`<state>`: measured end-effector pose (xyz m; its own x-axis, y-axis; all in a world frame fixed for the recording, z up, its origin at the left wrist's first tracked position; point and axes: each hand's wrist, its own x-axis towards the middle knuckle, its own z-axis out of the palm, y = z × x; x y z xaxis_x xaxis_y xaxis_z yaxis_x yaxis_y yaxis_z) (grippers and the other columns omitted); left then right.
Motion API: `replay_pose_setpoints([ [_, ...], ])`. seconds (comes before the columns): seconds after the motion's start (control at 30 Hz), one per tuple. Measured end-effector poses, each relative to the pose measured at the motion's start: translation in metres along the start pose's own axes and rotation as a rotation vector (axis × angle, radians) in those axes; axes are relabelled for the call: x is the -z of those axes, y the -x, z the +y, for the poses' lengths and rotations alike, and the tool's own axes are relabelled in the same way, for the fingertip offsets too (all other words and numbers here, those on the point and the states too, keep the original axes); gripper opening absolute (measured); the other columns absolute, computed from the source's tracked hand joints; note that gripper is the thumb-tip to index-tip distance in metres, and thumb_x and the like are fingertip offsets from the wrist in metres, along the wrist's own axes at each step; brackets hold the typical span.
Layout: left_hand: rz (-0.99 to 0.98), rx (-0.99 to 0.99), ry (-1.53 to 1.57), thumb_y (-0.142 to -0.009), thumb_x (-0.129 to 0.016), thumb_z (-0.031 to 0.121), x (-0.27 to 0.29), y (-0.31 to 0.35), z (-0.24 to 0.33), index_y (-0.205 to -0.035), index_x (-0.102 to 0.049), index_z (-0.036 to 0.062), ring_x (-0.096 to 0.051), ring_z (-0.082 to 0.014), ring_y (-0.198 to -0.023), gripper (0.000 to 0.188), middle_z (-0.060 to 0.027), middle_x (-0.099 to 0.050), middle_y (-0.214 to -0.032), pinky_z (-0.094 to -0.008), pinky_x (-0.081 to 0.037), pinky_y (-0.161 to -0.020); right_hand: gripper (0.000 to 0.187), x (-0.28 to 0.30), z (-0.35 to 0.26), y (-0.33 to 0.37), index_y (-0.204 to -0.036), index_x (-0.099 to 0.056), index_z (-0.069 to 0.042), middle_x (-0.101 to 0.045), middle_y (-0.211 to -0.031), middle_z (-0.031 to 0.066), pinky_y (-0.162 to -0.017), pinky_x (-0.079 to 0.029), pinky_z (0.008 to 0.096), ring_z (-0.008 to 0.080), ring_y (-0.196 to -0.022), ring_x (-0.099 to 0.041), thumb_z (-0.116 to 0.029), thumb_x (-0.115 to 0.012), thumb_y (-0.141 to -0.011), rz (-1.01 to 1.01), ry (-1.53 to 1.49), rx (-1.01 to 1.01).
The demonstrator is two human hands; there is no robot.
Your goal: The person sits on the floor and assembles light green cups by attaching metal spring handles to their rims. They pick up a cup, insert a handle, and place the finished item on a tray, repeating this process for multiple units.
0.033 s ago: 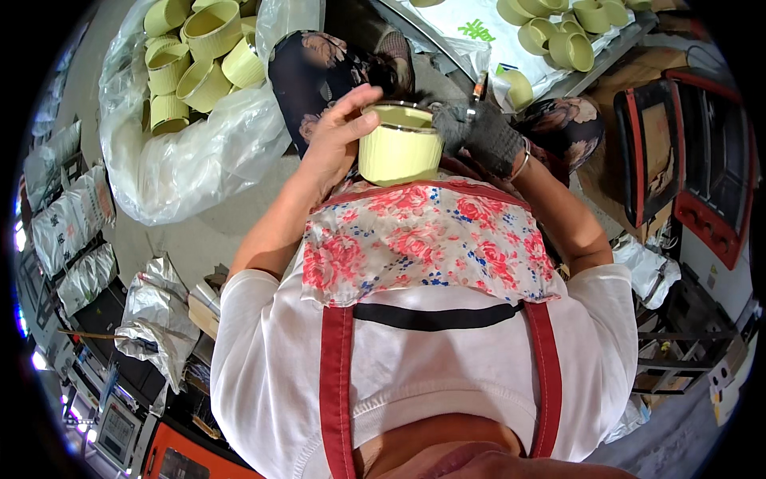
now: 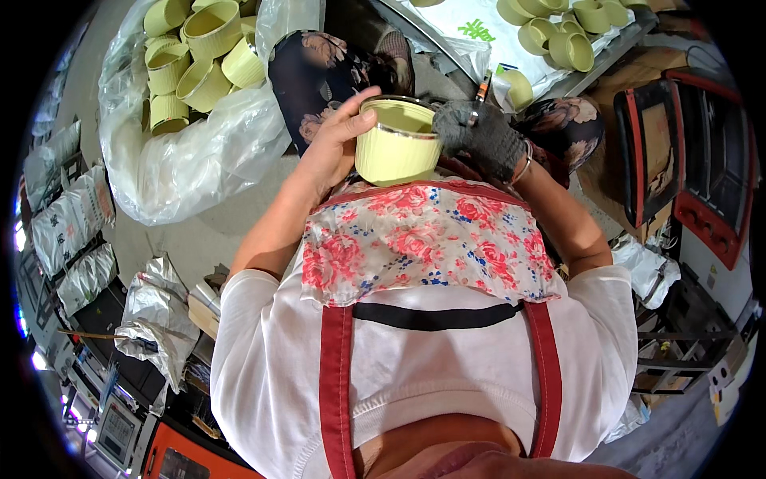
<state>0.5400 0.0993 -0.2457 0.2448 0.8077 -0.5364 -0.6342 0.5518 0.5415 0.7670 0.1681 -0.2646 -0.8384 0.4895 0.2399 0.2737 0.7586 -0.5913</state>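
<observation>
A pale yellow ribbed pot (image 2: 396, 153) with a shiny band near its rim is held over my lap, its mouth tipped so that some of the inside shows. My bare left hand (image 2: 339, 144) grips its left side, thumb by the rim. At its right edge is my right hand (image 2: 479, 137) in a dark grey glove, fingers closed round a slim pen-like tool (image 2: 483, 86) with an orange mark. The tool's upper end sticks up; its working end is hidden. A floral apron (image 2: 423, 235) lies just below the pot.
On the left, a clear plastic bag (image 2: 191, 172) holds several similar yellow pots (image 2: 203, 84). More pots (image 2: 570, 49) lie on a white-covered table (image 2: 447, 20) at the far right. A red-and-black frame (image 2: 650, 152) stands to the right; silvery bags (image 2: 155, 311) sit at left.
The pot has shifted slightly left and tipped, showing more of its inside. My left fingers have moved nearer its rim, and the tool in my right hand has moved a little right.
</observation>
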Motion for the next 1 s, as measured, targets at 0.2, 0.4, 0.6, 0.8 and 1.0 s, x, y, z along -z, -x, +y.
replay_pose_setpoints([
  [0.2, -0.060, 0.038, -0.049, -0.077, -0.049, 0.022, -0.016, 0.007, 0.016, -0.119, -0.041, -0.0018, -0.048, -0.0227, -0.107, 0.049, -0.0133, -0.050, -0.116, -0.0351, -0.034, -0.095, 0.030, 0.005, -0.020, 0.000, -0.098, -0.057, -0.008, -0.058, -0.093, 0.0092, -0.074, -0.047, 0.0334, 0.0271, -0.083, -0.057, -0.014, -0.058, -0.069, 0.209, -0.588, -0.396],
  [0.4, 0.021, -0.064, -0.048, -0.086, -0.048, 0.011, -0.024, 0.010, 0.013, -0.099, -0.048, 0.0015, -0.058, -0.0174, -0.086, 0.016, -0.0131, -0.057, -0.100, -0.0276, -0.048, -0.075, 0.024, 0.016, -0.025, -0.019, -0.094, -0.059, -0.007, -0.060, -0.085, 0.0105, -0.067, -0.048, 0.0349, 0.0272, -0.079, -0.059, -0.012, -0.052, -0.071, 0.061, -0.529, -0.285],
  [0.6, 0.066, -0.057, -0.084, -0.082, -0.053, 0.004, -0.034, 0.014, 0.017, -0.088, -0.050, 0.0027, -0.058, -0.0109, -0.074, 0.007, -0.0076, -0.060, -0.084, -0.0218, -0.047, -0.065, 0.009, 0.019, -0.020, -0.029, -0.075, -0.056, -0.011, -0.052, -0.065, 0.0074, -0.054, -0.045, 0.0349, 0.0247, -0.065, -0.057, -0.018, -0.054, -0.069, 0.027, -0.053, 0.034],
  [0.8, 0.003, -0.015, -0.045, -0.080, -0.053, 0.002, -0.040, 0.006, 0.030, -0.089, -0.050, 0.0026, -0.059, -0.0172, -0.085, 0.009, -0.0141, -0.060, -0.094, -0.0283, -0.049, -0.076, 0.015, 0.009, -0.006, -0.036, -0.079, -0.056, -0.011, -0.052, -0.072, 0.0062, -0.055, -0.044, 0.0351, 0.0241, -0.067, -0.056, -0.020, -0.057, -0.067, 0.084, -0.136, 0.015],
  [1.0, 0.551, -0.825, -0.307, -0.081, -0.054, 0.006, 0.002, 0.027, 0.088, -0.102, -0.050, 0.0028, -0.057, -0.0185, -0.089, 0.022, -0.0145, -0.057, -0.102, -0.0309, -0.046, -0.079, 0.008, 0.058, 0.084, -0.046, -0.076, -0.057, -0.011, -0.054, -0.063, 0.0068, -0.052, -0.043, 0.0356, 0.0240, -0.058, -0.055, -0.013, -0.056, -0.068, 0.410, -0.174, -0.589],
])
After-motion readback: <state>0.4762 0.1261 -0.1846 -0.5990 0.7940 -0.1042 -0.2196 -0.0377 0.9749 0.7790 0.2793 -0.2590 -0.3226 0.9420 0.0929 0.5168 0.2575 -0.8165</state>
